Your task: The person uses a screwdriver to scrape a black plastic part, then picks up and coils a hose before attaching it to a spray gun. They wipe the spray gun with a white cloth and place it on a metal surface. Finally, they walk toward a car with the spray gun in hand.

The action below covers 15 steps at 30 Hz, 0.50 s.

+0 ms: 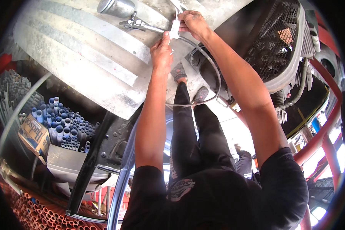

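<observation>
My left hand (161,53) is closed, thumb up, at the lower end of a crumpled white strip (174,28). It looks like paper or cloth; I cannot tell which. Pinched on the strip's upper part are the fingers of my right hand (194,23). Just left of my hands, a paint spray gun (138,24) with a metal cup (116,7) rests on a large pale, dusty panel (99,50) with grey bands. From the gun's handle a grey hose (214,63) passes behind the strip and loops down past my right forearm.
Bundles of blue-white pipes (61,122) and a cardboard box (34,134) lie at left, with orange pipes (38,214) below. A dark vehicle part with mesh (272,42) stands at right, near red metal bars (322,142). Another person's dark-clothed leg (244,163) shows behind me.
</observation>
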Each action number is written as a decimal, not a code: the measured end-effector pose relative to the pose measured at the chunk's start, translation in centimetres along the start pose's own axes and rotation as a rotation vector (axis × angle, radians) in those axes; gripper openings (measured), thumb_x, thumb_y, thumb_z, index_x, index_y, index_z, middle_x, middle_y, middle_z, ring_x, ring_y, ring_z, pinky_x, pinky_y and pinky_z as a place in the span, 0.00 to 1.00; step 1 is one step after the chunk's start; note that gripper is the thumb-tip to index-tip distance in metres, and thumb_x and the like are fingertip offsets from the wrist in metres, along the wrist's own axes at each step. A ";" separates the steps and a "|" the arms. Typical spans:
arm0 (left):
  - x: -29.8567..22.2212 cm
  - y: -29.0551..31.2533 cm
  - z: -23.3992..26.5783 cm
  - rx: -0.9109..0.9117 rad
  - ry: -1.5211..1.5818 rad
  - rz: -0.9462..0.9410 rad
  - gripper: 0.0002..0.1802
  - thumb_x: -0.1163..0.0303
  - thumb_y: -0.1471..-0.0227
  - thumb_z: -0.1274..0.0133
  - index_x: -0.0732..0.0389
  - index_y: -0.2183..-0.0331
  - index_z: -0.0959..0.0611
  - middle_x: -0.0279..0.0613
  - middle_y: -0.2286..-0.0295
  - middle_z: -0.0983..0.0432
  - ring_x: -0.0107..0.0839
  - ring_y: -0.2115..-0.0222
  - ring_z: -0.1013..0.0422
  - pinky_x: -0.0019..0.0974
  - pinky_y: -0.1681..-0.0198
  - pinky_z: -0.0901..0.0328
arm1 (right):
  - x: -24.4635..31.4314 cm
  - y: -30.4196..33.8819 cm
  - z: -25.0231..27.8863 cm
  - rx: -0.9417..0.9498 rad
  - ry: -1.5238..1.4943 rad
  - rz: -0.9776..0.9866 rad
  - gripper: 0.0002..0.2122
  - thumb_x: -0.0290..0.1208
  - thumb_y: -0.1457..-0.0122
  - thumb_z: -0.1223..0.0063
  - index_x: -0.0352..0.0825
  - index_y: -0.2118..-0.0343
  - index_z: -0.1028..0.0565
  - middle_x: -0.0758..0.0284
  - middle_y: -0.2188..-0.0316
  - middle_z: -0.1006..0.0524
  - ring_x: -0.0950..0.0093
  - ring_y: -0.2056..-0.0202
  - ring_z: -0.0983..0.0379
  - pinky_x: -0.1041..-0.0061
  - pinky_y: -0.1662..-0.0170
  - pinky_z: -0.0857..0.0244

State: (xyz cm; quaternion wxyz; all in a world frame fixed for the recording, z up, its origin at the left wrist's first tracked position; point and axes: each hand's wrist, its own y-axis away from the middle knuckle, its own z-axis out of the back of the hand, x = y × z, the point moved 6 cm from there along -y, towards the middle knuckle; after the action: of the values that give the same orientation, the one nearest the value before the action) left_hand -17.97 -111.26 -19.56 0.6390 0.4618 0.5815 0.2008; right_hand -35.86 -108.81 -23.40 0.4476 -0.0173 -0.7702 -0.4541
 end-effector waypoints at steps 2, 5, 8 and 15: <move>-0.3 0.1 -0.1 -0.007 -0.018 -0.023 0.30 0.44 0.41 0.43 0.67 0.59 0.16 0.22 0.86 0.46 0.17 0.89 0.50 0.29 0.88 0.56 | 0.6 -0.1 -0.3 -0.050 0.085 0.037 0.11 0.26 0.40 0.47 0.23 0.59 0.22 0.58 0.68 0.18 0.69 0.69 0.19 0.69 0.66 0.22; -0.5 -0.1 0.0 -0.022 -0.058 -0.061 0.29 0.45 0.41 0.42 0.66 0.60 0.14 0.22 0.85 0.45 0.16 0.88 0.50 0.29 0.87 0.55 | 2.4 -0.6 -0.8 0.090 0.405 0.118 0.10 0.32 0.40 0.43 0.32 0.59 0.19 0.65 0.67 0.18 0.77 0.69 0.24 0.74 0.64 0.27; -0.4 -0.5 0.2 -0.028 -0.116 -0.090 0.27 0.46 0.41 0.42 0.65 0.61 0.13 0.22 0.85 0.44 0.16 0.88 0.50 0.29 0.86 0.55 | 4.7 -1.1 -1.2 0.067 0.727 0.698 0.14 0.34 0.45 0.48 0.25 0.71 0.19 0.49 0.72 0.19 0.61 0.69 0.20 0.64 0.64 0.28; -0.5 -0.8 0.9 -0.021 -0.214 -0.119 0.24 0.50 0.38 0.43 0.63 0.61 0.12 0.21 0.85 0.42 0.16 0.87 0.48 0.29 0.84 0.55 | 6.5 -1.2 -0.8 0.204 0.803 0.304 0.11 0.33 0.49 0.44 0.29 0.74 0.18 0.56 0.79 0.20 0.66 0.74 0.21 0.65 0.69 0.29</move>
State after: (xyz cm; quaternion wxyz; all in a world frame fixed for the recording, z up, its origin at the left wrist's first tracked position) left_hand -17.51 -112.37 -20.07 0.7130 0.4384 0.5343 0.1179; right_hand -39.77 -112.58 -19.46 0.7724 0.0918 -0.5650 -0.2755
